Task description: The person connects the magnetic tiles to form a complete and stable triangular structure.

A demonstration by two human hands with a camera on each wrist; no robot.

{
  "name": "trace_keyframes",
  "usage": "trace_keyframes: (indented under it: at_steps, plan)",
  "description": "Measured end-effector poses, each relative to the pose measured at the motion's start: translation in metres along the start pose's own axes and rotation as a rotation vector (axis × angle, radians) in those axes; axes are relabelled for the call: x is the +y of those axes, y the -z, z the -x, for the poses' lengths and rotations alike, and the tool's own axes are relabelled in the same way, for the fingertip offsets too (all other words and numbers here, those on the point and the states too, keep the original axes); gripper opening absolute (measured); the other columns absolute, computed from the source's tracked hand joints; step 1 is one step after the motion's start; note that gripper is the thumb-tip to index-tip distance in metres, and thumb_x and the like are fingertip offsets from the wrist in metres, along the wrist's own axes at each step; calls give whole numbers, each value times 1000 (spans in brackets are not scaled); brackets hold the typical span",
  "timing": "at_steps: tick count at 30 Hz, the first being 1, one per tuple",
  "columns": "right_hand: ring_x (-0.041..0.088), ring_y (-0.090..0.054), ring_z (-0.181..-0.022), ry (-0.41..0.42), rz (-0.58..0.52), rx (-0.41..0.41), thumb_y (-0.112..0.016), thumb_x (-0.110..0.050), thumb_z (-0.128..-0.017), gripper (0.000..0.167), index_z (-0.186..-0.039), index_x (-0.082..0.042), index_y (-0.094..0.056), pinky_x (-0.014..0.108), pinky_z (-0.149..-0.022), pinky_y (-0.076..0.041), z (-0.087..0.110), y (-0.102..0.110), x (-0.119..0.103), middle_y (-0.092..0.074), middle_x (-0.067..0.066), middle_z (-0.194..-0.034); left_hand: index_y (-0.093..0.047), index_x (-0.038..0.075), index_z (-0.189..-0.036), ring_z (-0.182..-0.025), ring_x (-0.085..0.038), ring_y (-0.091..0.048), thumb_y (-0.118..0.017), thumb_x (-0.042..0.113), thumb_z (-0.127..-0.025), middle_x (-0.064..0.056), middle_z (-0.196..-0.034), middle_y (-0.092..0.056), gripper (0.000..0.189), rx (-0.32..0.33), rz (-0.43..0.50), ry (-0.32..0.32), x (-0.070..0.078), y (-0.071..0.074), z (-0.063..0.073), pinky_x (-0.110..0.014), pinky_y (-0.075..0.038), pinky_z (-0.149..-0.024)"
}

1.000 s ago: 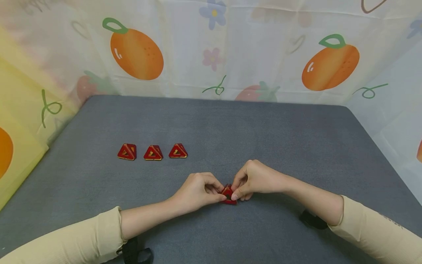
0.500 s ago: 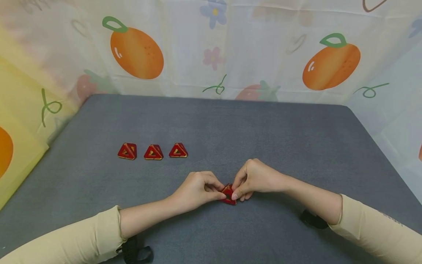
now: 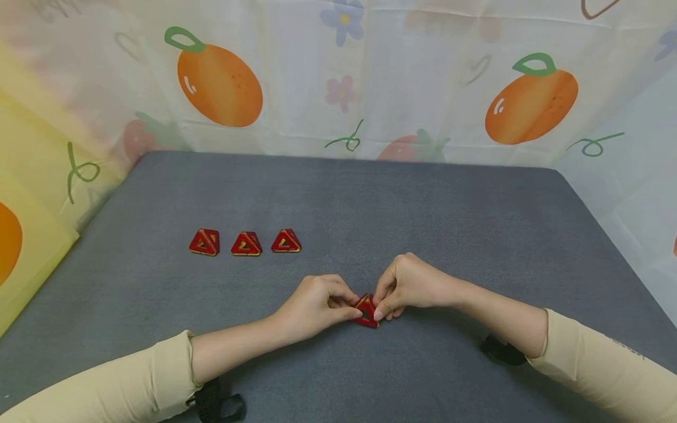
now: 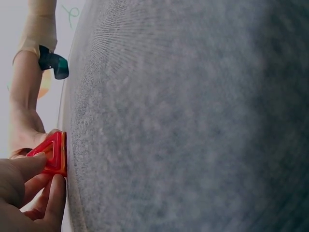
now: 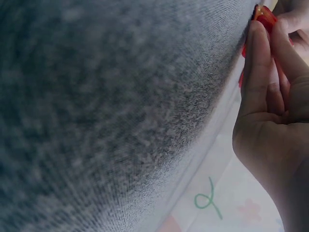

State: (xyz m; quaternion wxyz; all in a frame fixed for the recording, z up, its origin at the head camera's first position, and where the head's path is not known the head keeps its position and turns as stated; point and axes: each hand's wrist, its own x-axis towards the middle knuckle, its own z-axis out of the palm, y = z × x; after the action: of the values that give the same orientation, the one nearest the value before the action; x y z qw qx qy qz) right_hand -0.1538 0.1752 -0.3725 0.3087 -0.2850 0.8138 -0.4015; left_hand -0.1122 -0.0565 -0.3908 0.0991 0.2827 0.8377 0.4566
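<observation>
A small red pyramid-shaped piece with gold edges and a triangular recess [image 3: 366, 314] is held low over the grey table, near its front middle. My left hand [image 3: 319, 306] pinches its left side between thumb and fingers. From the right, my right hand [image 3: 409, 286] grips the same piece with thumb and fingertips. The left wrist view shows the red piece [image 4: 58, 154] close to the cloth, with the left thumb on its face. In the right wrist view, fingers partly cover the red piece [image 5: 265, 17]. Whether its base touches the table I cannot tell.
Three similar red pyramid pieces, a left one [image 3: 204, 242], a middle one [image 3: 246, 244] and a right one [image 3: 286, 241], stand in a row farther back on the left of the grey table [image 3: 423, 211]. A fruit-printed curtain [image 3: 296, 76] hangs behind the table.
The held red piece has turned slightly between the fingers, its lower edge now slanting down to the right. Both hands stay almost in place, and the three other pieces have not moved.
</observation>
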Motion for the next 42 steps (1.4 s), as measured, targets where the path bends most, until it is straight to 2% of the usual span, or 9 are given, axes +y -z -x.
trace_keyframes:
  at_steps: [7, 18, 23, 30, 37, 42]
  plan:
    - [14, -72, -61, 4, 3, -16, -83, -22, -78, 8, -77, -16, -79, 30, -58, -60, 1, -1, -2, -75, 0, -69, -78, 9, -98, -70, 4, -56, -75, 18, -88, -1, -89, -71, 14, -16, -77, -65, -1, 0, 1, -15, -51, -62]
    - [18, -73, -62, -13, -2, -10, -83, -27, -80, 9, -77, -19, -79, 32, -59, -60, 1, -2, -1, -75, 0, -69, -78, 8, -104, -76, -1, -59, -72, 17, -90, -1, -90, -71, 18, -8, -124, -95, 1, 2, 1, -14, -49, -63]
    - [16, -72, -64, -54, -23, 22, -82, -26, -81, 9, -78, -18, -79, 32, -61, -61, -1, -4, -3, -76, 0, -73, -78, 6, -104, -78, -5, -63, -72, 16, -89, -3, -91, -72, 19, 23, -132, -92, -2, 3, 1, -13, -50, -65]
    - [15, -72, -62, -48, -13, 49, -82, -25, -80, 10, -78, -16, -79, 31, -60, -61, -3, -5, -3, -76, 1, -71, -75, 6, -104, -80, -6, -65, -75, 13, -87, -2, -93, -71, 19, 56, -150, -61, 2, 1, 1, -13, -53, -69]
    - [14, -72, -65, -34, -11, 74, -83, -24, -80, 11, -82, -15, -77, 30, -61, -60, -4, -7, -4, -77, 1, -74, -73, 10, -93, -76, -6, -67, -79, 10, -82, 0, -88, -71, 13, 163, -214, -75, 5, 1, 3, -13, -54, -68]
    - [14, -70, -64, -14, 52, 153, -83, -23, -79, 12, -81, -16, -73, 28, -58, -58, -4, -2, -5, -74, -1, -71, -75, 12, -92, -79, -7, -68, -78, 11, -84, 1, -89, -73, 9, 176, -227, -82, 2, 5, 3, -14, -55, -70]
